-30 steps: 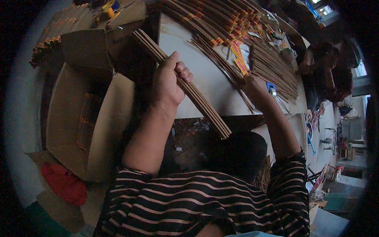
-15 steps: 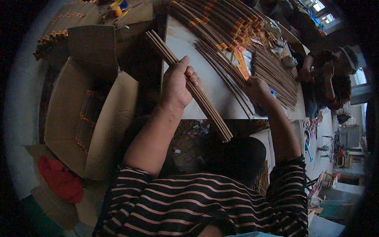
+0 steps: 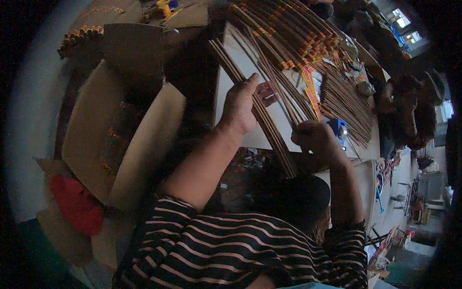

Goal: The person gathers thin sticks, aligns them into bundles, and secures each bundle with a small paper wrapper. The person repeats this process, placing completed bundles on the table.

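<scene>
My left hand (image 3: 240, 107) holds a small bundle of thin brown sticks (image 3: 275, 142), which look like incense sticks. Its thumb lies along them and its fingers are partly loosened behind. The bundle slants from the upper left down past the near edge of the table. Just to the right, my right hand (image 3: 315, 137) is closed round the near ends of several more brown sticks (image 3: 281, 91), raised beside the first bundle. Under and beyond the right hand, a loose pile of the same sticks (image 3: 344, 103) covers part of the white table (image 3: 228, 89).
Bundles with red and yellow bands (image 3: 284, 36) are stacked at the table's far side. A red and yellow paper strip (image 3: 310, 91) and a blue object (image 3: 340, 129) lie nearby. An open cardboard box (image 3: 144, 144) with banded bundles stands left; another person (image 3: 409, 111) sits right.
My right hand has picked up several sticks from the table and drawn them toward my left hand. The fingers of my left hand have loosened round its bundle. The whole view has shifted slightly.
</scene>
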The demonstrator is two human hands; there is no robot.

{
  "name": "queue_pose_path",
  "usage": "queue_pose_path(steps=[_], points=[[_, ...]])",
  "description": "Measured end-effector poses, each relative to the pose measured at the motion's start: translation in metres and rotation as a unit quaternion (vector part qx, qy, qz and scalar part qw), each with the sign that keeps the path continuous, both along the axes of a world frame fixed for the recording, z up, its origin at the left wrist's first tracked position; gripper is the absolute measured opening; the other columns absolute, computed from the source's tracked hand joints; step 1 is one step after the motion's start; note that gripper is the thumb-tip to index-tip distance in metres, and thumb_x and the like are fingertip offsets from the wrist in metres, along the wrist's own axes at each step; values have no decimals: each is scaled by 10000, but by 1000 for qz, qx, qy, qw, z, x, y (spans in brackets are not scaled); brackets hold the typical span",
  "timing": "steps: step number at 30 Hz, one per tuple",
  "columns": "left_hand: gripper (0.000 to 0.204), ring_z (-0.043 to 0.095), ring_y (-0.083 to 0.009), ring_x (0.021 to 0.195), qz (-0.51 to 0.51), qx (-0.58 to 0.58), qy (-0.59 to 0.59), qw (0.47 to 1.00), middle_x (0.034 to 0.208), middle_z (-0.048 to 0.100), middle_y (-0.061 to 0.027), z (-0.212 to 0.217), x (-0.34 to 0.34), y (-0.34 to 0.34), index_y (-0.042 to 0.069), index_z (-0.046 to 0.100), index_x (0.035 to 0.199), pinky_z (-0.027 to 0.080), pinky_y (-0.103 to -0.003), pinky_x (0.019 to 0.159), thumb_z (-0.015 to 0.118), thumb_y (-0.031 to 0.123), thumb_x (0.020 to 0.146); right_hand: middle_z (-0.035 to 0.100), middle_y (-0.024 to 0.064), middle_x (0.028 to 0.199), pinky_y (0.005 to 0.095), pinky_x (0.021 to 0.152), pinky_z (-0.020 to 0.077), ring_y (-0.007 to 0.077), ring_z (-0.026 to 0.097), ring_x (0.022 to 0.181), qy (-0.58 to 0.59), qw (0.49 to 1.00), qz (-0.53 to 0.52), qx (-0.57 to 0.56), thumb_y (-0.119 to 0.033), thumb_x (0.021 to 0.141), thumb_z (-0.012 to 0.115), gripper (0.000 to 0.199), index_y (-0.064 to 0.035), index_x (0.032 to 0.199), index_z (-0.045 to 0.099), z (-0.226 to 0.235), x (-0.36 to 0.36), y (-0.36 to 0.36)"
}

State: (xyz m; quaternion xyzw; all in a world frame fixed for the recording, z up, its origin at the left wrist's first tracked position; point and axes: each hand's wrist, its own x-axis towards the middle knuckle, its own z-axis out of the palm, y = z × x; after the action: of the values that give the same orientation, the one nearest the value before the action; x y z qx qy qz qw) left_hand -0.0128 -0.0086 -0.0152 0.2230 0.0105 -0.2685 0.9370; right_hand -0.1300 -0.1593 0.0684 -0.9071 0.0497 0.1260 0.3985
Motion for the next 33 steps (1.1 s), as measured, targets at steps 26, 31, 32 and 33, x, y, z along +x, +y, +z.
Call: queue_pose_path(steps=[26, 31, 32, 33], points=[[172, 593, -263, 726, -5, -65, -27, 998, 759, 602, -138, 14, 0, 12, -25, 545, 836, 493, -392, 721, 537, 136, 774, 605, 80, 778, 274, 629, 468, 139, 568, 698, 20, 988, -113, 100, -140, 834, 569, 202, 49, 902, 591, 3, -14, 35], [143, 576, -218, 638, 25, -26, -57, 998, 683, 573, -86, 15, -1, 12, 24, 539, 769, 501, -363, 658, 550, 165, 789, 606, 100, 791, 275, 661, 459, 142, 561, 719, -63, 993, -97, 22, -140, 825, 573, 197, 34, 914, 594, -14, -16, 35], [146, 575, -203, 615, 35, -11, -69, 997, 669, 567, -75, 15, 0, 13, 34, 538, 747, 505, -351, 645, 552, 173, 790, 606, 98, 786, 276, 671, 453, 136, 553, 725, -83, 992, -98, 4, -143, 820, 576, 199, 33, 908, 596, -18, -16, 35], [150, 566, -193, 601, 36, -1, -98, 995, 652, 557, -68, 21, 0, 15, 40, 534, 738, 501, -342, 627, 557, 178, 790, 604, 93, 790, 273, 676, 450, 134, 550, 733, -102, 989, -105, 14, -155, 825, 575, 205, 27, 917, 596, -19, -16, 37]])
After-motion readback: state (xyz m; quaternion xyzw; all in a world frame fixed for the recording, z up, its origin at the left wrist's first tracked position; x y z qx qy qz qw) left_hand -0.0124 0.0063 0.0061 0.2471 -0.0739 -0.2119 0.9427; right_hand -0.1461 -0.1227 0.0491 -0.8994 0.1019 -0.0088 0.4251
